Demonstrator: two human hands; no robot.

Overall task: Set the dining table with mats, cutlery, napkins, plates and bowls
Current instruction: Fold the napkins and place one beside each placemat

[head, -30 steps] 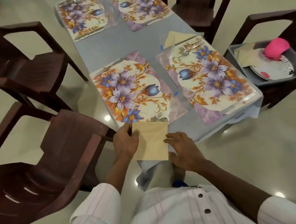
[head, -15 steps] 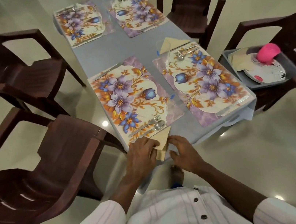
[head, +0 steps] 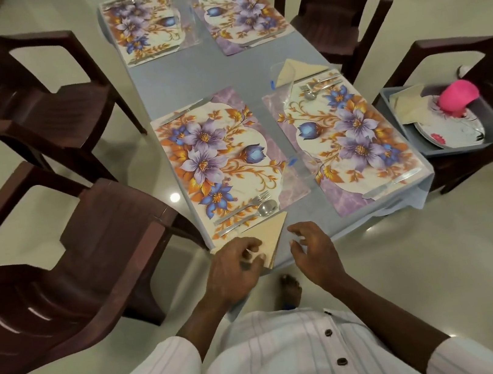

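Note:
A folded beige napkin [head: 273, 235] lies at the near edge of the grey table [head: 190, 76], just below the fork [head: 241, 205] and spoon [head: 266, 208] on the near-left floral mat [head: 225, 158]. My left hand [head: 235, 270] rests on the napkin's near corner, its fingers loosely bent. To the right of the napkin, my right hand [head: 312, 252] hovers off the table edge with relaxed fingers and holds nothing. The near-right mat [head: 347, 139] has cutlery at its far end and another folded napkin [head: 294, 69] beside it.
Two more floral mats [head: 144, 26] [head: 244, 11] with cutlery lie at the far end. A grey tray [head: 386, 102] on the right chair holds a flowered plate [head: 454, 131], a pink bowl [head: 457, 97] and spare napkins [head: 409, 105]. Brown plastic chairs [head: 93, 241] surround the table.
The napkin went from held flat in both hands to folded and lying beside the cutlery. My right hand has let go and drawn back to the right.

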